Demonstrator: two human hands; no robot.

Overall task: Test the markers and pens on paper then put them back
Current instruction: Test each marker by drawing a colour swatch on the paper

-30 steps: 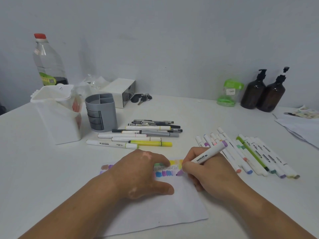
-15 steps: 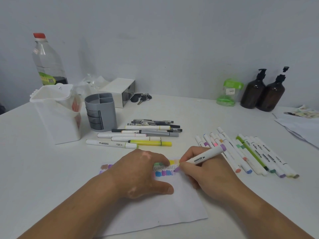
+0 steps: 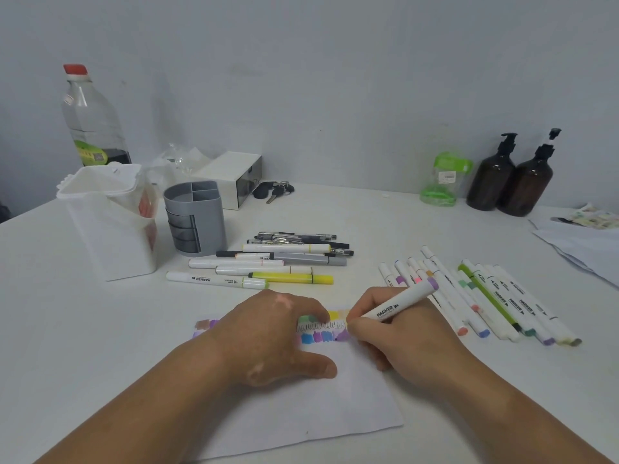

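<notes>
Seen from the head view, the testing is looking partway done. Green, yellow, blue and purple swatches are crowding the top of the paper, while the pens and the row of markers are lying loose on the worktop, waiting to go back in the grey organiser. The right hand is gripping a white, purple-ended marker, tip at the sheet. The left hand is lying flat, pinning the paper down.
</notes>
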